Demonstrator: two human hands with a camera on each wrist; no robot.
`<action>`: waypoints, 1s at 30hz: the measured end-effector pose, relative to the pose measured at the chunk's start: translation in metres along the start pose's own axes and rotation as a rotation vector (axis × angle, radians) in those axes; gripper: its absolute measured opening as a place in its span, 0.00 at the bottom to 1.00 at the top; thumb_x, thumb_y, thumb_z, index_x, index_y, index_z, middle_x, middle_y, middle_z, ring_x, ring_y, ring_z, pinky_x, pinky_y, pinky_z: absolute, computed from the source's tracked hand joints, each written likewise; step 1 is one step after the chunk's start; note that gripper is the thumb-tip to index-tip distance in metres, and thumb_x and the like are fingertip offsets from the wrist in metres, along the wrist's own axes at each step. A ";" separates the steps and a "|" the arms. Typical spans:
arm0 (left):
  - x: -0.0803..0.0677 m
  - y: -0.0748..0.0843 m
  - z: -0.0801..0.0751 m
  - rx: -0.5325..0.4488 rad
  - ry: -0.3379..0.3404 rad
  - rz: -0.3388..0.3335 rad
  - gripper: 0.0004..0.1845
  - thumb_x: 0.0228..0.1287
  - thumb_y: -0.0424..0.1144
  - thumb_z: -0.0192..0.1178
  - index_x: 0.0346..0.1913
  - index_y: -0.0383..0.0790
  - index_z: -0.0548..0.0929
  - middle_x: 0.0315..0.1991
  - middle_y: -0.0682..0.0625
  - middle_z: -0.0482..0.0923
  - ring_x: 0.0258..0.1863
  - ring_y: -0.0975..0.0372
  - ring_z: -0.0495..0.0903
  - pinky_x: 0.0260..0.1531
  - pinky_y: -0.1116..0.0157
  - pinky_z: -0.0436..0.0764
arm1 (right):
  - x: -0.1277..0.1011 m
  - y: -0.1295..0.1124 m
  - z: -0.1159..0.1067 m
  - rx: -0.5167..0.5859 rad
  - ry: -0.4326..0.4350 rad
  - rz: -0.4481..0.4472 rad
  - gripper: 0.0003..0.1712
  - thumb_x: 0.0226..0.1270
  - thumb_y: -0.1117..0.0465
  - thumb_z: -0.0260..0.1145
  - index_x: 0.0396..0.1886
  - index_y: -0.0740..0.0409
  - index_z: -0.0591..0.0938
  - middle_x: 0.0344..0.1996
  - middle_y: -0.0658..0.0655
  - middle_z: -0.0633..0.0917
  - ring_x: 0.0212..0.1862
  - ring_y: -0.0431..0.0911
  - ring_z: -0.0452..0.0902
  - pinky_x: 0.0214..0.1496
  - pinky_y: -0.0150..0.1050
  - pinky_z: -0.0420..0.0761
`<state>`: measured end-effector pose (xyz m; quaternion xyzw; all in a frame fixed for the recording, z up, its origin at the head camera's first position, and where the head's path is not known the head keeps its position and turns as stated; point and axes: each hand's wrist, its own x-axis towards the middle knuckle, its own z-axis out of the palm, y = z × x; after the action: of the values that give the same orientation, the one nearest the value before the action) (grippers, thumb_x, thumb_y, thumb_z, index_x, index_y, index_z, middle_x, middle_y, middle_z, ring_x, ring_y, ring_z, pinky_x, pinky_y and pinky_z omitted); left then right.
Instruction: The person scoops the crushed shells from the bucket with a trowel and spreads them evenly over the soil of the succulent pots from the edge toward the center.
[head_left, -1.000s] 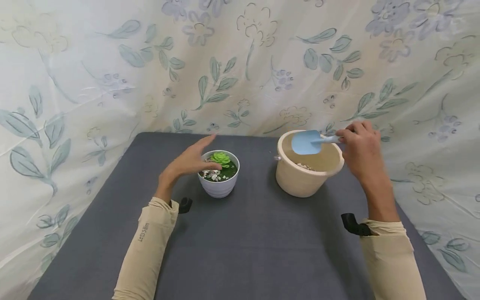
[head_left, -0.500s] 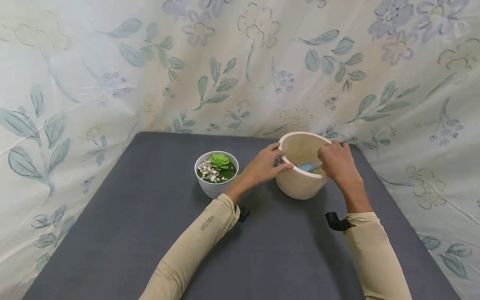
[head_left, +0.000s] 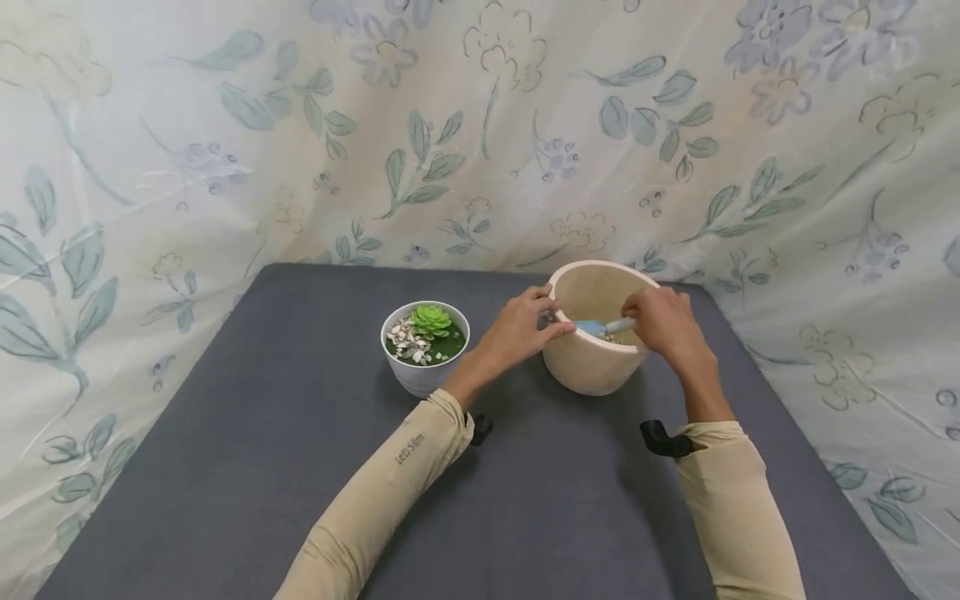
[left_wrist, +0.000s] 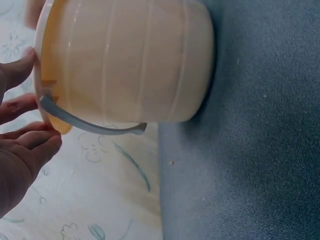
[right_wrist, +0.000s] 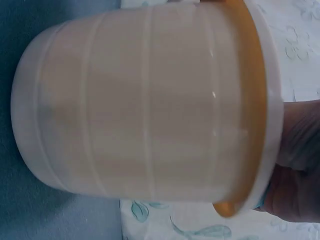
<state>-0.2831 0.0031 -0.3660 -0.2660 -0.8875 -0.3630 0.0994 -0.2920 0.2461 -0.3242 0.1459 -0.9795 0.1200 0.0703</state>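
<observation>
**Blue scoop (head_left: pixel 589 327) inside cream bucket (head_left: pixel 588 372)**

The bucket stands toward two o'clock on the grey worktop (head_left: pixel 525 517). At its nine o'clock, the left grip (head_left: pixel 516 333) pinches the rim (left_wrist: pixel 38 75). At its three o'clock, the right grip (head_left: pixel 663 321) clasps the scoop's handle, blade toward nine. Well apart, at the bucket's nine o'clock, a white pot (head_left: pixel 418 382) holds a green succulent (head_left: pixel 431 321) and pebbles (head_left: pixel 408 343).

Black wrist pieces (head_left: pixel 663 439) jut from beige sleeves (head_left: pixel 738 508), the left one lettered.
</observation>
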 end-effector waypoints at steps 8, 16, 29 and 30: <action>-0.007 -0.005 0.000 -0.032 0.019 -0.006 0.29 0.69 0.49 0.70 0.66 0.35 0.83 0.74 0.35 0.73 0.72 0.45 0.76 0.72 0.50 0.76 | -0.008 0.003 -0.001 0.063 0.159 0.023 0.11 0.72 0.73 0.63 0.44 0.69 0.90 0.42 0.72 0.90 0.42 0.69 0.82 0.44 0.62 0.73; -0.009 -0.005 0.001 -0.043 0.020 -0.008 0.29 0.69 0.50 0.69 0.68 0.39 0.82 0.76 0.37 0.70 0.74 0.45 0.74 0.73 0.50 0.75 | -0.019 0.007 -0.014 0.083 0.232 0.031 0.13 0.66 0.80 0.61 0.43 0.72 0.89 0.43 0.74 0.89 0.44 0.69 0.82 0.48 0.63 0.77; -0.010 -0.009 -0.012 -0.025 -0.069 0.018 0.34 0.75 0.51 0.64 0.77 0.39 0.71 0.81 0.39 0.63 0.80 0.46 0.66 0.78 0.48 0.69 | -0.040 0.009 -0.039 0.145 0.330 0.045 0.10 0.68 0.80 0.62 0.43 0.75 0.88 0.43 0.78 0.88 0.45 0.71 0.80 0.51 0.67 0.76; -0.013 -0.010 -0.016 -0.022 -0.083 0.010 0.35 0.76 0.52 0.63 0.79 0.39 0.69 0.81 0.39 0.63 0.80 0.46 0.65 0.79 0.48 0.68 | -0.042 0.008 -0.041 0.149 0.332 0.041 0.11 0.68 0.80 0.62 0.43 0.74 0.88 0.43 0.78 0.88 0.45 0.70 0.80 0.50 0.66 0.76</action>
<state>-0.2783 -0.0190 -0.3655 -0.2866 -0.8854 -0.3609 0.0612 -0.2507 0.2747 -0.2939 0.1091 -0.9455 0.2161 0.2177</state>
